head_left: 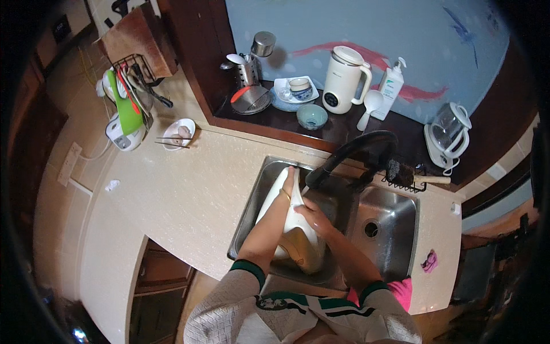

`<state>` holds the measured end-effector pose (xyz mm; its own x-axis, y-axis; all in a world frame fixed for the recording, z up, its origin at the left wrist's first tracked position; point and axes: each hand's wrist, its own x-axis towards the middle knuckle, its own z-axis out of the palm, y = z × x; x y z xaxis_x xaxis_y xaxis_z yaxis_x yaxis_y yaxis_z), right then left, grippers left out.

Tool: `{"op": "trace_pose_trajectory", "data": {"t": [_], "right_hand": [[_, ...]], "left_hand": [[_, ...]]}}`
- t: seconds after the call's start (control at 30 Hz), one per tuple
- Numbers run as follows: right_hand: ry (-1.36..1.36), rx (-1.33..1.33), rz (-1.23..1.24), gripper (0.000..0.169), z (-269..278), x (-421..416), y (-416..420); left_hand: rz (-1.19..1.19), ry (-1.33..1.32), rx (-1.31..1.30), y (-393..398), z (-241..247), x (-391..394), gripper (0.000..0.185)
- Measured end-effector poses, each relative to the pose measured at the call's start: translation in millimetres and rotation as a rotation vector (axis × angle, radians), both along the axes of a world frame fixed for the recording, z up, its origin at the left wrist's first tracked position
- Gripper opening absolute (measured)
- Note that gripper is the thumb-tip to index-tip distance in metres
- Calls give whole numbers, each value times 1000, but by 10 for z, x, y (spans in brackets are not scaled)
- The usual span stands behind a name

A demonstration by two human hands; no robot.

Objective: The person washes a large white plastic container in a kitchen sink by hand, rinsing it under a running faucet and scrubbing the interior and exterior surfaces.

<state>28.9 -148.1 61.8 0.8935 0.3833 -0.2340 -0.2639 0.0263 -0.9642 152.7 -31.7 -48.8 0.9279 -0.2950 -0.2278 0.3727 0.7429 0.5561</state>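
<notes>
A large white object point(296, 221) with a golden-brown lower part point(303, 247) stands tilted in the left basin point(240, 228) of a steel double sink. My forearms partly cover it, and I cannot tell exactly what it is. My left hand point(291, 182), with a gold bangle at the wrist, grips its far upper end. Lower on its right side, my right hand point(315, 218) grips it with the thumb on the near face. The black faucet point(335, 165) arches over this basin, its spout end close beside the white object and my hands.
Right of it lies the second basin point(384, 232). A wire rack point(406, 185) holds a brush behind the sink. The dark ledge carries a green bowl point(312, 117), cream electric jug point(343, 81) and pump bottle point(389, 90). A white bowl point(174, 144) with chopsticks sits left on the counter.
</notes>
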Motion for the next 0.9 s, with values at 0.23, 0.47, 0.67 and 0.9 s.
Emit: {"op": "trace_pose_trajectory", "data": {"t": [0.23, 0.47, 0.67, 0.9], "right_hand": [[-450, -192, -402, 42, -188, 403, -44], [43, 348, -370, 37, -553, 471, 352], [406, 1496, -218, 33, -1196, 786, -231], [561, 753, -113, 30, -184, 308, 60]], "left_hand": [[414, -371, 907, -782, 227, -986, 56], [37, -184, 379, -83, -7, -172, 50], [402, -398, 997, -994, 180, -579, 53], [102, -428, 1024, -76, 310, 68, 55]]}}
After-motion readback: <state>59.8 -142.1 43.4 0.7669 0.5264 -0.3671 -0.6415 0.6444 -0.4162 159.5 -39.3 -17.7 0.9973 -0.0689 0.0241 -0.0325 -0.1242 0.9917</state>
